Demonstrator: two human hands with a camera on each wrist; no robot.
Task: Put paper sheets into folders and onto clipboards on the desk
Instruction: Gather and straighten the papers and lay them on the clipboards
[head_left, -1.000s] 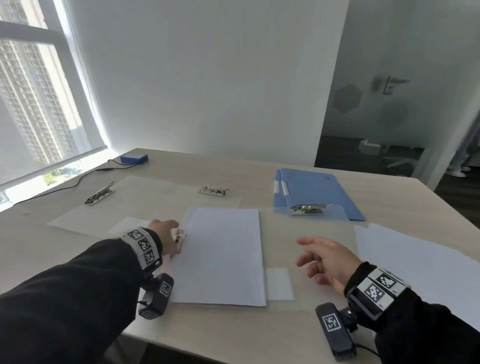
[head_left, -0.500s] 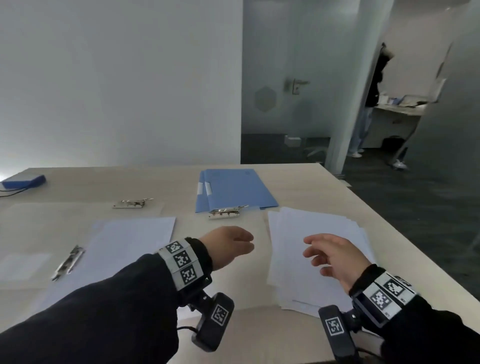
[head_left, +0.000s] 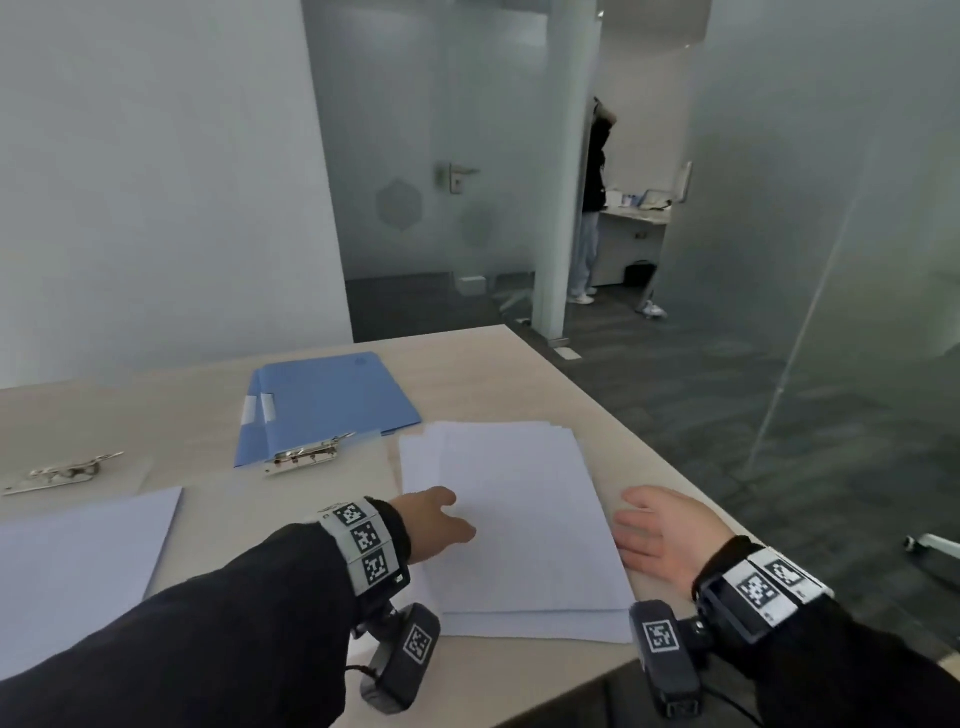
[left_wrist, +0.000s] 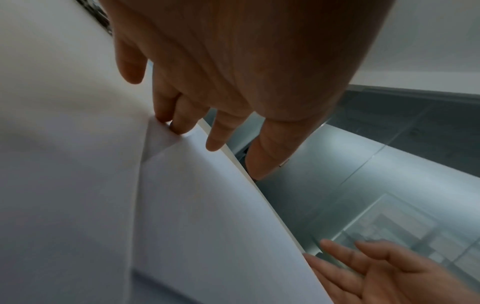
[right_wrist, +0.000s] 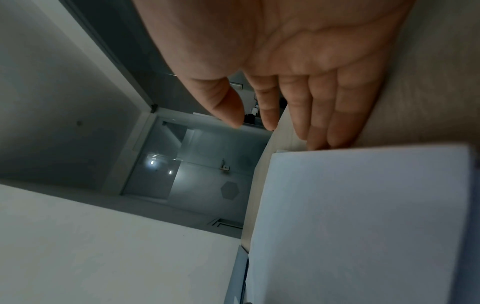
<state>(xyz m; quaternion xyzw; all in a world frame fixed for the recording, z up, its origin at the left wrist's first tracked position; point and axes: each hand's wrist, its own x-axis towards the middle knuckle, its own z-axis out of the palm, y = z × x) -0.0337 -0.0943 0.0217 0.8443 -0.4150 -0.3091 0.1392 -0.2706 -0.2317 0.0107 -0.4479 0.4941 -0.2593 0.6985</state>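
Note:
A loose stack of white paper sheets (head_left: 519, 519) lies near the desk's right edge. My left hand (head_left: 439, 519) reaches onto its left side. In the left wrist view its straight fingers (left_wrist: 182, 123) touch a bent corner of the top sheet (left_wrist: 207, 205), thumb apart. My right hand (head_left: 660, 530) lies flat on the desk at the stack's right edge, fingertips (right_wrist: 319, 139) against the paper (right_wrist: 363, 205). Two blue folders (head_left: 332, 405) lie behind the stack. A clear clipboard with a metal clip (head_left: 301, 457) overlaps their near edge.
Another metal clip (head_left: 62, 473) sits at the left, with a white sheet (head_left: 78, 561) in front of it. The desk's right edge (head_left: 597, 415) runs close to the stack. A person (head_left: 592, 208) stands in the far room behind glass walls.
The view has swung right. My left hand let go of the clip at the left and moved over to the paper stack. My right hand dropped flat beside the stack.

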